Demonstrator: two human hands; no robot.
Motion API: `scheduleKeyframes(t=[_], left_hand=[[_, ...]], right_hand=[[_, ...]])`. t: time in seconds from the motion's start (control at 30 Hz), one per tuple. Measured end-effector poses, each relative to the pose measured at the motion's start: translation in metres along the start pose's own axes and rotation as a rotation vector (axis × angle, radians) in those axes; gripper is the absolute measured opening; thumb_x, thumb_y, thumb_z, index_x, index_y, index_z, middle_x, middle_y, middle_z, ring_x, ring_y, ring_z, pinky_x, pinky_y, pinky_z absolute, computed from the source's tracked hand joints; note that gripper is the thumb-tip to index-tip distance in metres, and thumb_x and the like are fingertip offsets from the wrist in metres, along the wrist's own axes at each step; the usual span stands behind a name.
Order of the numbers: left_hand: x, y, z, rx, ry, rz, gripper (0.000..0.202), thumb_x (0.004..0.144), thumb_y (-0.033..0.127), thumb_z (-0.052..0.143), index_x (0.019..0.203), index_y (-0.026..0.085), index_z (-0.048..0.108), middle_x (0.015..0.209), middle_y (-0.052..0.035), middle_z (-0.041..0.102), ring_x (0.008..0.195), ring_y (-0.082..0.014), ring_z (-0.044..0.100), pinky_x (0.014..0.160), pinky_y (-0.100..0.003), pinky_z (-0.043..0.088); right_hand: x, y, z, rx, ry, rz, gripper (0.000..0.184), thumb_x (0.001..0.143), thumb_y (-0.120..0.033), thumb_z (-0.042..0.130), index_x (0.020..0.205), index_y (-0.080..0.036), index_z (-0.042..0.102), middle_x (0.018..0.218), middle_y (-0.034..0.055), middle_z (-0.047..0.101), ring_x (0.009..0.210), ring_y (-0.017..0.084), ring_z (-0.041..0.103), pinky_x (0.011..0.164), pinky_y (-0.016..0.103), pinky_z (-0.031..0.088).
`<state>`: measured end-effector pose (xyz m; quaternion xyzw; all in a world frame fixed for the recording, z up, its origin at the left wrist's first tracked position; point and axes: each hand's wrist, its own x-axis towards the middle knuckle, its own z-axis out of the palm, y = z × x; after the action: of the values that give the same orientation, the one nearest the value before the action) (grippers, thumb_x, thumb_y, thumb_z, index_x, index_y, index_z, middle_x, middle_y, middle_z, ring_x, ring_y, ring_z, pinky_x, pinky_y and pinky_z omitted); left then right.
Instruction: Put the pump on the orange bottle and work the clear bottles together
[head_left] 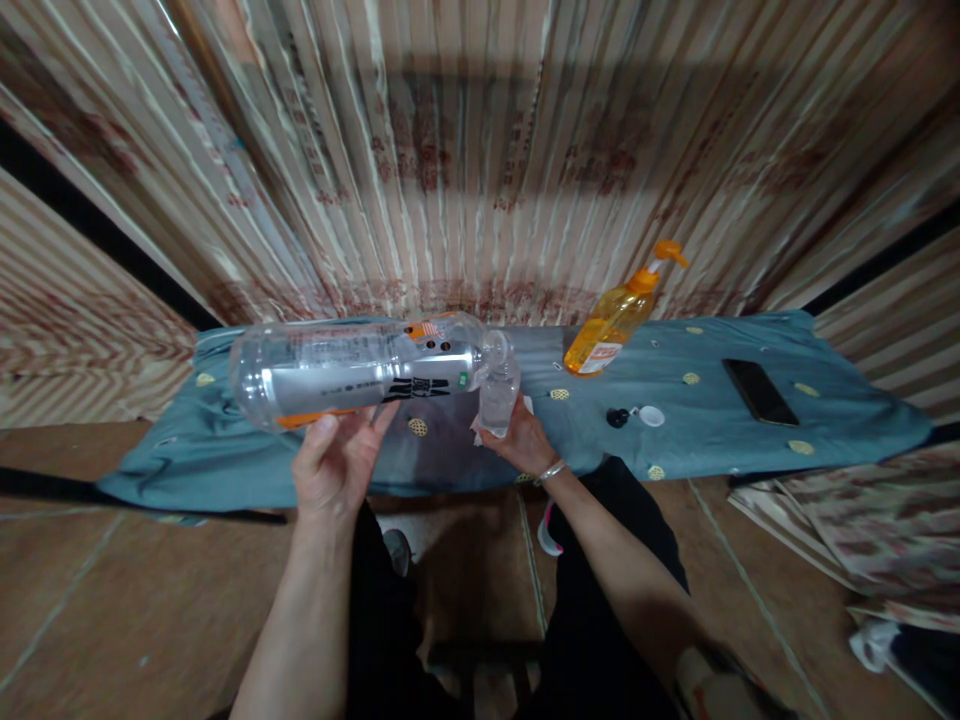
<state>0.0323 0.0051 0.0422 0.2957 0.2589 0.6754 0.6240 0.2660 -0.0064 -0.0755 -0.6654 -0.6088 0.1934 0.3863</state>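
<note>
My left hand (337, 455) grips a large clear plastic bottle (352, 368) from below, its label silver and orange. The bottle lies nearly level in the air, its neck pointing right. At its mouth is a small clear container (499, 398), held by my right hand (525, 440); some whitish tissue or paper shows around those fingers. Whether liquid runs between the two I cannot tell. Right of them an orange pump bottle (609, 325) with amber liquid stands on the cloth. Near it lie a small black cap (618, 417) and a white round cap (651, 415).
A blue-green cloth (750, 440) with yellow prints covers the narrow table before my knees. A dark phone (760, 391) lies at its right. Striped curtains (450, 150) hang behind, and dark frame poles (97, 220) slant at the sides.
</note>
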Motion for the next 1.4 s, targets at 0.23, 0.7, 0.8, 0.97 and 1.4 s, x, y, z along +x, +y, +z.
scheduleKeyframes(t=[0.23, 0.7, 0.8, 0.97, 1.4], left_hand=[[0.0006, -0.0005, 0.0012, -0.028, 0.002, -0.001, 0.033, 0.046, 0.035, 0.096, 0.065, 0.022, 0.072, 0.066, 0.0017, 0.07, 0.072, -0.0184, 0.067, 0.088, -0.044, 0.06], [0.0007, -0.0005, 0.0008, -0.057, 0.009, -0.019, 0.034, 0.044, 0.031, 0.097, 0.066, 0.022, 0.073, 0.074, 0.0016, 0.075, 0.076, -0.0187, 0.07, 0.085, -0.041, 0.062], [0.0004, -0.0005, 0.0008, -0.051, 0.007, -0.013, 0.033, 0.045, 0.032, 0.096, 0.065, 0.023, 0.072, 0.073, 0.001, 0.075, 0.077, -0.0196, 0.071, 0.084, -0.04, 0.062], [0.0, -0.0007, 0.0028, -0.022, -0.01, -0.008, 0.032, 0.045, 0.035, 0.096, 0.061, 0.023, 0.07, 0.07, 0.0005, 0.074, 0.08, -0.0211, 0.071, 0.086, -0.039, 0.061], [0.0019, -0.0032, 0.0023, -0.035, -0.015, -0.021, 0.034, 0.044, 0.036, 0.096, 0.064, 0.025, 0.071, 0.07, 0.0016, 0.074, 0.084, -0.0222, 0.071, 0.084, -0.039, 0.061]], right_hand=[[0.0002, -0.0002, -0.0007, 0.009, -0.006, -0.026, 0.081, 0.072, -0.034, 0.074, 0.14, -0.01, 0.038, 0.122, 0.0198, 0.069, 0.111, 0.035, 0.07, 0.095, 0.049, 0.057], [-0.0004, -0.0029, -0.0019, 0.011, -0.003, -0.023, 0.08, 0.072, -0.033, 0.074, 0.14, -0.012, 0.038, 0.117, 0.0167, 0.071, 0.107, 0.033, 0.071, 0.091, 0.044, 0.058], [-0.0004, -0.0009, -0.0018, 0.014, -0.001, -0.033, 0.084, 0.073, -0.033, 0.074, 0.143, -0.012, 0.034, 0.121, 0.0178, 0.069, 0.11, 0.033, 0.07, 0.092, 0.045, 0.058], [-0.0006, 0.0006, -0.0004, 0.017, 0.002, -0.036, 0.083, 0.073, -0.034, 0.075, 0.143, -0.014, 0.036, 0.12, 0.016, 0.07, 0.109, 0.032, 0.07, 0.093, 0.045, 0.058], [-0.0004, -0.0006, 0.0006, 0.006, 0.013, -0.016, 0.081, 0.072, -0.032, 0.076, 0.141, -0.011, 0.038, 0.12, 0.0171, 0.07, 0.109, 0.031, 0.071, 0.093, 0.045, 0.059]])
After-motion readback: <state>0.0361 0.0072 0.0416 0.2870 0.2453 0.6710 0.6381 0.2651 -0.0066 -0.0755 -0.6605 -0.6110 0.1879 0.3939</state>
